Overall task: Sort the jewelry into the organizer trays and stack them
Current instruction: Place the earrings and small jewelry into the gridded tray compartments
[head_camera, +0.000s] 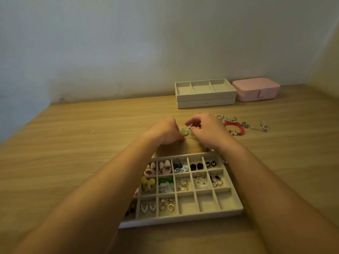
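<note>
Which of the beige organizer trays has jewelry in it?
The beige grid tray of small cells nearest the camera: most cells hold earrings. The beige three-section tray stacked by the wall shows bare sections.

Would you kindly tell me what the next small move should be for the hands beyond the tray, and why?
Probably carry the green earring, which the left hand and right hand seem to pinch between them, back to the grid tray and drop it into an empty near-row compartment: three there look bare, while the visible cells in the other rows hold pieces.
</note>
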`<action>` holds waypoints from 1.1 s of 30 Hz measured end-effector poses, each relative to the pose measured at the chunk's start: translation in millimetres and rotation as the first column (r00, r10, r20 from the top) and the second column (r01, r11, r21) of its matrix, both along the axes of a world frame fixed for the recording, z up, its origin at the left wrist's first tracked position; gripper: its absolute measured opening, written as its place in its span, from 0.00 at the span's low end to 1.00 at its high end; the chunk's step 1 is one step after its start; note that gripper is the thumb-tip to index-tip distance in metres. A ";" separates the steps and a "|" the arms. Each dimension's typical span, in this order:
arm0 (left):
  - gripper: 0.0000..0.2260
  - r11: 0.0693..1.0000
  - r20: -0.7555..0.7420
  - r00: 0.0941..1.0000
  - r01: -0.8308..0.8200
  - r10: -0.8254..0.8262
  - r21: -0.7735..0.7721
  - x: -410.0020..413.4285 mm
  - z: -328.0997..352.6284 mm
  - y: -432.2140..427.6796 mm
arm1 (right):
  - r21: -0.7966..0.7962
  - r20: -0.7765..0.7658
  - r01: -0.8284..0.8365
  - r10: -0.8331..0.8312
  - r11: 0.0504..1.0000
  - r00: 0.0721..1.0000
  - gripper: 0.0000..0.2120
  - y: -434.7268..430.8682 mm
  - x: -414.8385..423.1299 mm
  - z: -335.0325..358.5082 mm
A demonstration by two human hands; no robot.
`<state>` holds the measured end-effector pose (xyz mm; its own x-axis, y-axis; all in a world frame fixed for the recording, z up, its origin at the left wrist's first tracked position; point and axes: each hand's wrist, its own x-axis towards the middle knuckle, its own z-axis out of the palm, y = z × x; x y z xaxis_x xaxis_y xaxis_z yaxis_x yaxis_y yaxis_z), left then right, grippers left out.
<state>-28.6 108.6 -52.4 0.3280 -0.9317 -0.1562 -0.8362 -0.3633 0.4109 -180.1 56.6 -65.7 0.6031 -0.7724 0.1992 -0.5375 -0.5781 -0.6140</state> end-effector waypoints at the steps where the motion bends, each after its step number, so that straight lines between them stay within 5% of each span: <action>1: 0.09 1.000 -0.028 1.000 0.000 0.000 -0.001 0.2 1.1 1.9 | -0.018 -0.023 -0.004 0.004 1.000 1.000 0.15 1.3 -0.8 -0.3; 9: 0.06 0.981 -0.249 0.968 -0.023 -0.026 -0.193 6.8 8.4 32.8 | 0.003 -0.058 -0.105 0.105 0.994 0.993 0.23 15.5 -2.8 4.0; 15: 0.07 0.913 -0.529 0.842 -0.131 -0.104 -0.387 1.9 30.0 61.1 | 0.099 0.190 -0.246 0.225 0.964 0.956 0.18 31.8 1.6 14.1; 20: 0.09 0.850 -0.619 0.772 -0.222 -0.146 -0.477 0.9 33.3 70.0 | 0.236 0.418 -0.241 0.126 0.941 0.900 0.10 35.1 4.2 12.2; 26: 0.11 0.835 -0.671 0.715 -0.238 -0.195 -0.497 5.9 29.5 80.6 | 0.352 0.558 -0.271 0.032 0.896 0.829 0.08 33.8 -2.5 18.5; 33: 0.12 0.910 -0.817 0.542 -0.208 -0.197 -0.357 10.1 20.9 92.3 | 0.464 0.684 -0.386 -0.046 0.797 0.728 0.08 34.1 -3.7 21.5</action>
<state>-18.5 200.9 -31.5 0.2447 -0.9696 -0.0056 -0.0425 -0.0166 0.9990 -183.8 90.7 -44.2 0.6243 -0.7634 0.1660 0.1793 -0.0668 -0.9815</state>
